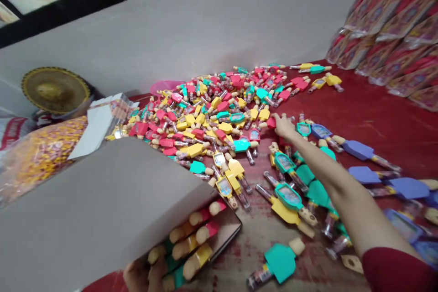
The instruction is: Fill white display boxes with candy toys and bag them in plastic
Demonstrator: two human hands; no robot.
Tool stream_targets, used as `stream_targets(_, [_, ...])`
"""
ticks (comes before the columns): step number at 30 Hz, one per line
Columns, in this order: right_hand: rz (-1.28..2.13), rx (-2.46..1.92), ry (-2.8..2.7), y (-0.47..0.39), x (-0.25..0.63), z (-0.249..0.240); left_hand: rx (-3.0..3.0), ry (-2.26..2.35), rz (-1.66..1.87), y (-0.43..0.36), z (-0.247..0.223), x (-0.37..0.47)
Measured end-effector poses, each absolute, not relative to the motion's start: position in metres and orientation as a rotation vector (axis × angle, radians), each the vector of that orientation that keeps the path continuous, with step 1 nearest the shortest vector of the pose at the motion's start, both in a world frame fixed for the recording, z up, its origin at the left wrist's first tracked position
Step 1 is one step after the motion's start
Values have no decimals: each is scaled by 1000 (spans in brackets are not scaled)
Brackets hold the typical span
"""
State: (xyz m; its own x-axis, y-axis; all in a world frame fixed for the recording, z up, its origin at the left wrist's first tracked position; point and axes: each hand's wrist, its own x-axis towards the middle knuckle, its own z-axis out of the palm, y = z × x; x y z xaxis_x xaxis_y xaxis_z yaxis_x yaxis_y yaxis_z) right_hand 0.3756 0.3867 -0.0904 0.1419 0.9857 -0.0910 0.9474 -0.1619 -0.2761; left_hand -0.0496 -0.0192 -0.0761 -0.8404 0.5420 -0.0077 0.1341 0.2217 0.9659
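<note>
The right hand [282, 127] reaches to a red toy [271, 122] in the table's middle; whether its fingers grip it, I cannot tell. The toy looks light and stiff, its clear tube probably slippery, the flat body surer to hold. The left hand [138, 277], its grip unclear, is at the near-left open box [150, 191] of upright toys [190, 266].

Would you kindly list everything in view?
toys: many, red, yellow, green, centre
blue toys: several, blue, right
box: one, grey, lower left, toys inside
packs: many, pink, upper right
bag: one, clear, left
cartons: unclear count, white, left
disc: one, brown, upper left
bowl: one, pink, behind toys
frame: one, black, top left
wall: one, grey, back
mat: one, red, beneath toys
left hand: one, bare, at box
right hand: one, bare, among toys
</note>
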Motion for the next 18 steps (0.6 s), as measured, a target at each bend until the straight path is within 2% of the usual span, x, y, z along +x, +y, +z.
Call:
stream_targets(6, [-105,-1561,-2302,286,356,-22,808,2063,1772,-9,-62,-39])
stream_targets(10, [-188,-1166,-2533,185,319,-33,873,1990,1790,-7,-63,-33])
stream_targets(13, [17,-1040,-2453,129,299,-59,872,1912,1799,-6,-63,-31])
stream_targets(18, [743,-1148,-1760,77,280,-55,895,1869,1819,-5,-61,-28])
